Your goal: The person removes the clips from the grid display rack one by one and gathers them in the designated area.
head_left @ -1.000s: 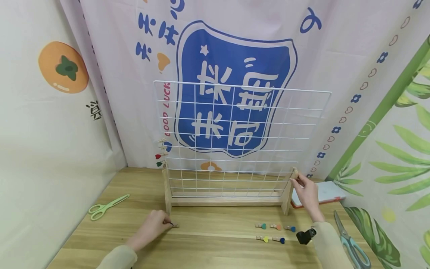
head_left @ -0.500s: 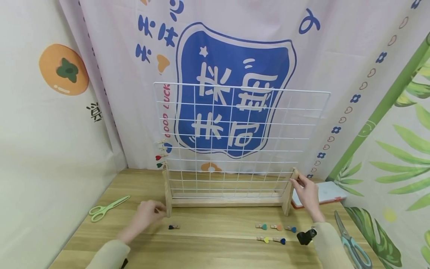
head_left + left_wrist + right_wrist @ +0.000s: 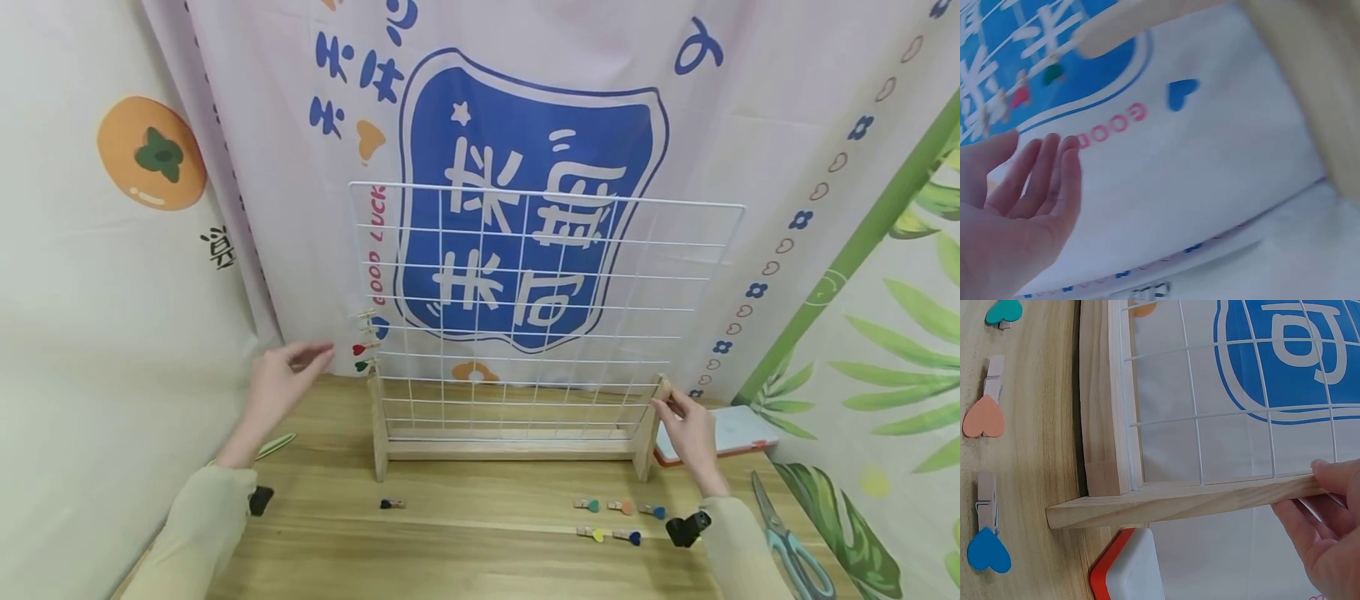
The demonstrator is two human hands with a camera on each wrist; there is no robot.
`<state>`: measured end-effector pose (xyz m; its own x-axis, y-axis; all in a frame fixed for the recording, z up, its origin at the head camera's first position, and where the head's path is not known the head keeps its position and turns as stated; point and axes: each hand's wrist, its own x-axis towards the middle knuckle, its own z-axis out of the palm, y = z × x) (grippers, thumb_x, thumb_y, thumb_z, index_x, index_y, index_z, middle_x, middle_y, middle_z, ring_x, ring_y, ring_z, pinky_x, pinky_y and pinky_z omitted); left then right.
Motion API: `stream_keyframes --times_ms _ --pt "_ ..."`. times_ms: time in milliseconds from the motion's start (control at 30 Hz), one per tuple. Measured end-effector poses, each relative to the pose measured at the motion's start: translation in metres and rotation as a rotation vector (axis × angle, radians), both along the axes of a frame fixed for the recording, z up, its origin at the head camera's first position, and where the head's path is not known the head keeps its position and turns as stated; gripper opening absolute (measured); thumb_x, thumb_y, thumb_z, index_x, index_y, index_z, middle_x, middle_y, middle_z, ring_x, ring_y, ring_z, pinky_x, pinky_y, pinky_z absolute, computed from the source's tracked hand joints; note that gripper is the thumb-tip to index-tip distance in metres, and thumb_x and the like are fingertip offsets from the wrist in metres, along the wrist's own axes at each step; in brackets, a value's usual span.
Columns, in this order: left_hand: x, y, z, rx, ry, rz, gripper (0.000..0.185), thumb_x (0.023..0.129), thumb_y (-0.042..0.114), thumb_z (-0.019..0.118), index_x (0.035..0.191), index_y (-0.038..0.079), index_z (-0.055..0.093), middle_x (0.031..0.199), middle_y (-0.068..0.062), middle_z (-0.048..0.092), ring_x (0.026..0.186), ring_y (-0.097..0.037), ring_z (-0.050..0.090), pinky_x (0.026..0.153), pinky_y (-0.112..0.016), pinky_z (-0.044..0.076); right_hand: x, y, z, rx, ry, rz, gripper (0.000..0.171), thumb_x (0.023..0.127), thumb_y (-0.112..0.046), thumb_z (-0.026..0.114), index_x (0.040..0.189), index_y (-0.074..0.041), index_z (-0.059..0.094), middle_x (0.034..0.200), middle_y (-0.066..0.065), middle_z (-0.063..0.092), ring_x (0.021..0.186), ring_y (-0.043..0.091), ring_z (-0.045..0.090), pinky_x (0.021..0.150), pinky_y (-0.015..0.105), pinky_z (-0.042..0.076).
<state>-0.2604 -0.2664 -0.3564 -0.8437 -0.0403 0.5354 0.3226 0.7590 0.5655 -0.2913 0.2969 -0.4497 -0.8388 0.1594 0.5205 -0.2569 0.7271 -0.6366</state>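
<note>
In the head view, the left hand (image 3: 279,385) has risen from the foot of the pale wooden stand (image 3: 510,451) to beside, but apart from, the red- and green-hearted wooden pegs (image 3: 360,350) on the white wire grid (image 3: 517,303), its cream-sleeved arm (image 3: 202,512) mostly hiding the pale green scissors (image 3: 276,447). A dark-hearted wooden peg (image 3: 392,504) lies on the wood-grain worktop (image 3: 480,567), before a white printed curtain (image 3: 757,142). In the left wrist view, the left fingers (image 3: 1069,175) are loosely bent, thumb apart; in the right wrist view, the right hand's (image 3: 1335,559) fingers pinch the stand's upright (image 3: 1191,504)

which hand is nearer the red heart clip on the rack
Left. The left hand is raised beside the red heart clip, not touching it; the right hand grips the wooden post on the opposite side of the rack.
</note>
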Motion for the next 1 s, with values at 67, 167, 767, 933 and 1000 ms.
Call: stream_keyframes --times_ms 67,167,767,933,1000 --pt "-0.005 0.003 0.011 0.041 -0.001 -0.001 0.034 0.092 0.032 0.058 0.112 0.005 0.067 0.109 -0.017 0.07 0.094 -0.031 0.068 0.071 -0.006 0.053 0.0 0.001 0.0 -0.003 -0.005 0.001 0.036 0.091 -0.015 0.06 0.121 0.005 0.059 0.109 0.028 0.065 0.098 0.041 0.065 0.08 0.045 0.055" --pt "-0.011 0.01 0.022 0.087 -0.022 -0.01 0.041 0.091 0.04 0.058 0.115 0.009 0.066 0.113 -0.012 0.069 0.099 -0.027 0.067 0.072 0.001 0.047 0.0 0.002 -0.001 0.002 -0.005 -0.002 0.036 0.092 -0.016 0.06 0.121 0.005 0.059 0.109 0.028 0.066 0.097 0.04 0.066 0.08 0.045 0.055" --pt "-0.023 0.029 0.03 0.094 0.173 0.035 0.024 0.087 0.021 0.067 0.098 0.0 0.071 0.095 -0.02 0.072 0.081 -0.032 0.071 0.061 0.009 0.035 -0.002 0.003 -0.003 0.008 0.015 -0.002 0.036 0.09 -0.015 0.062 0.121 0.004 0.059 0.107 0.026 0.067 0.096 0.038 0.067 0.077 0.039 0.056" --pt "-0.024 0.029 0.028 0.12 0.217 0.052 0.02 0.086 0.018 0.068 0.095 0.0 0.072 0.091 -0.019 0.073 0.071 -0.005 0.067 0.061 0.006 0.038 -0.002 0.003 -0.003 0.004 0.02 -0.004 0.036 0.089 -0.014 0.063 0.121 0.003 0.06 0.105 0.025 0.068 0.095 0.037 0.067 0.069 -0.004 0.046" --pt "-0.025 0.027 0.028 0.153 0.226 0.047 0.019 0.086 0.017 0.068 0.094 -0.001 0.072 0.09 -0.02 0.073 0.069 0.011 0.059 0.06 0.005 0.04 -0.002 0.003 -0.003 0.002 0.02 -0.002 0.036 0.089 -0.014 0.063 0.121 0.003 0.06 0.106 0.025 0.068 0.095 0.038 0.067 0.069 -0.007 0.042"
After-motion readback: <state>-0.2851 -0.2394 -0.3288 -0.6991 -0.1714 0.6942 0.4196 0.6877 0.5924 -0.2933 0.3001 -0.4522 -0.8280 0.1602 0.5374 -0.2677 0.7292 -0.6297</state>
